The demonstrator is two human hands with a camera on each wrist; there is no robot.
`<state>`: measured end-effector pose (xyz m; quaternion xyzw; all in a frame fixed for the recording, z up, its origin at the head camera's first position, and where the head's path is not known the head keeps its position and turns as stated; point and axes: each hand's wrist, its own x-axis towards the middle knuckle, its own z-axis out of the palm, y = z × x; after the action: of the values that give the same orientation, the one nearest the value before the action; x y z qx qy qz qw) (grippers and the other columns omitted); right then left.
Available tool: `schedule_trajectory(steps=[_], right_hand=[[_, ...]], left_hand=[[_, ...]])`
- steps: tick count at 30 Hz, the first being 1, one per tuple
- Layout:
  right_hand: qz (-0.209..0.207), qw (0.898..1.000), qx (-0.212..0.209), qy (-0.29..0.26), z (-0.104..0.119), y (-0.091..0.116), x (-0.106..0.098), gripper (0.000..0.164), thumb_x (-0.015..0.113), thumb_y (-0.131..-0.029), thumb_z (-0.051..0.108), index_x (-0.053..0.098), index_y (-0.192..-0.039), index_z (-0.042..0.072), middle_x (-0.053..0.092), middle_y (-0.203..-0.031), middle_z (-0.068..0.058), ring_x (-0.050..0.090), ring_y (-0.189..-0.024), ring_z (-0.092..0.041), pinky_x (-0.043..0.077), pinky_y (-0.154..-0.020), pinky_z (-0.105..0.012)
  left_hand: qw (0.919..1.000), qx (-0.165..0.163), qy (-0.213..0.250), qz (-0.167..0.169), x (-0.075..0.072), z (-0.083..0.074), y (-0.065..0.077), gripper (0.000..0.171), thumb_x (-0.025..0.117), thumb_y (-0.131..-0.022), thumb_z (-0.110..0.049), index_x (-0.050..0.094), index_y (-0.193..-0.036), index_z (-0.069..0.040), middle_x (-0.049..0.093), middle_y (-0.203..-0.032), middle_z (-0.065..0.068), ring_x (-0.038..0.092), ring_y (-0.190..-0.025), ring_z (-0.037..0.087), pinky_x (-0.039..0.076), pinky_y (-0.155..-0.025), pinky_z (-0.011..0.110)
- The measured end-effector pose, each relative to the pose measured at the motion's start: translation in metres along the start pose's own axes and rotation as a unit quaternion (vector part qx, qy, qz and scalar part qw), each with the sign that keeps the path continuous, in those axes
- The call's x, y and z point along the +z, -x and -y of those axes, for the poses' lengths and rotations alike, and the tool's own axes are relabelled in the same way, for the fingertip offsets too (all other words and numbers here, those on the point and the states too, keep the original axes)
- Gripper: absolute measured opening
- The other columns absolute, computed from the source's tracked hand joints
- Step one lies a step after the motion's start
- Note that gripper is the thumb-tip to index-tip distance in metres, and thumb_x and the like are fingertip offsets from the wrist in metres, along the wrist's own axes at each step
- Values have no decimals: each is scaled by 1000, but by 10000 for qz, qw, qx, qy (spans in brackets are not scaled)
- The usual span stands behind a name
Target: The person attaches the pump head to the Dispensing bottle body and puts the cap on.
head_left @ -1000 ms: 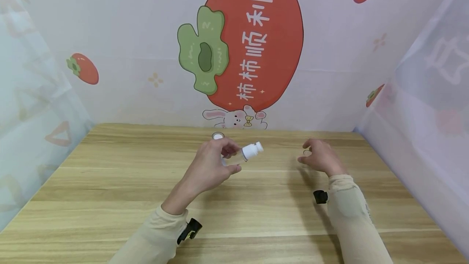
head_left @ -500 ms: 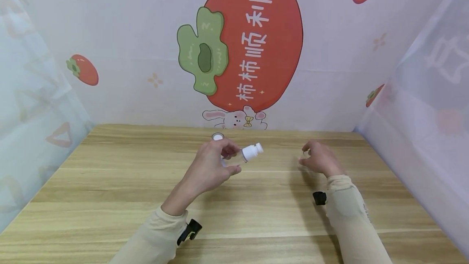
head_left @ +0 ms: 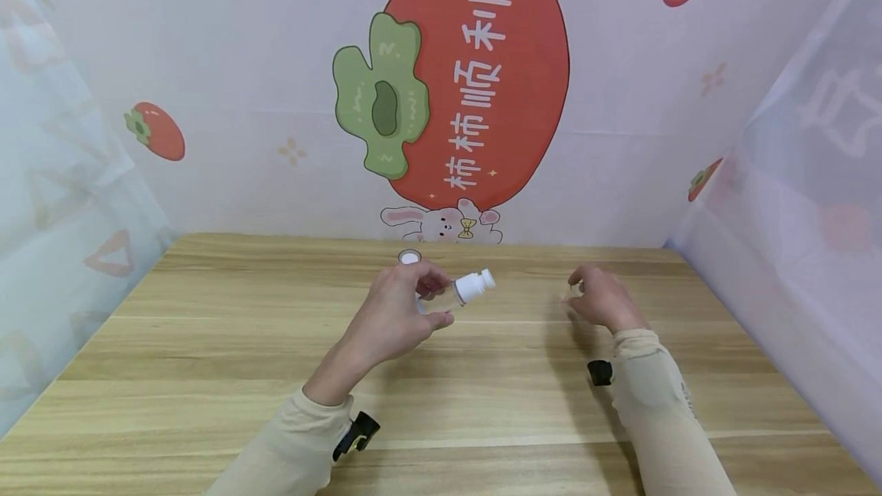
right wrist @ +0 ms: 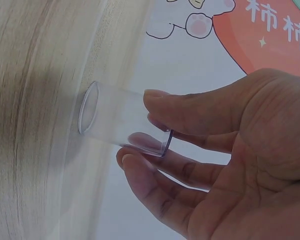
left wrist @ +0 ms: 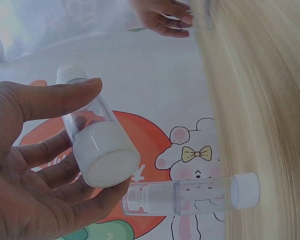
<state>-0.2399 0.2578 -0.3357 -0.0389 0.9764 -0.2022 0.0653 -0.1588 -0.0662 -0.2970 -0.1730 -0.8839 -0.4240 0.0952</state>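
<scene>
My left hand grips a small clear pump bottle between thumb and fingers. It is tilted, with its white pump end pointing right and its wide white base facing the left wrist camera. On the right, my right hand pinches a clear plastic cap between thumb and fingertips. The cap's far rim is right at the tabletop in the right wrist view. Behind my left hand, a second pump bottle stands upright on the table with a clear cap over its pump; the head view shows only its top.
The wood-grain table ends at a white printed backdrop with a large red persimmon and a rabbit. Pale printed sheets hang at both sides. A black camera mount sits on each sleeved wrist.
My right hand has shifted slightly left and down with the clear cap, its fingers closer round it. The left hand and its pump bottle stay almost still.
</scene>
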Motion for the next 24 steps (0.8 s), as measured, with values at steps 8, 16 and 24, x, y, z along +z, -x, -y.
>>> schedule_trajectory(steps=[8, 16, 24], right_hand=[[-23, 10000, 42, -5, 2, 0, -3, 38, 64, -93, 7, 57, -128, -8, 58, -123, -33, 57, -113, -49, 49, -89, -58], [-46, 10000, 51, -17, 6, 3, -6, 38, 62, -93, 5, 56, -128, -8, 58, -123, -34, 57, -112, -49, 51, -86, -57], [-146, 9999, -34, 21, 12, 6, -11, 38, 61, -93, 4, 57, -128, -8, 58, -124, -34, 58, -111, -49, 52, -83, -54]], left_hand=[[10000, 14, -19, 20, 0, 0, -1, 38, 92, -71, -5, 73, -103, -8, 68, -94, -2, 64, -86, 16, 54, -82, 36], [10000, 17, -22, 31, 0, 0, -1, 37, 92, -71, -5, 73, -103, -9, 68, -94, -3, 64, -86, 16, 55, -81, 36], [10000, 74, -44, 19, 0, 0, -1, 38, 93, -70, -5, 73, -103, -8, 68, -94, -2, 65, -86, 16, 55, -81, 35]])
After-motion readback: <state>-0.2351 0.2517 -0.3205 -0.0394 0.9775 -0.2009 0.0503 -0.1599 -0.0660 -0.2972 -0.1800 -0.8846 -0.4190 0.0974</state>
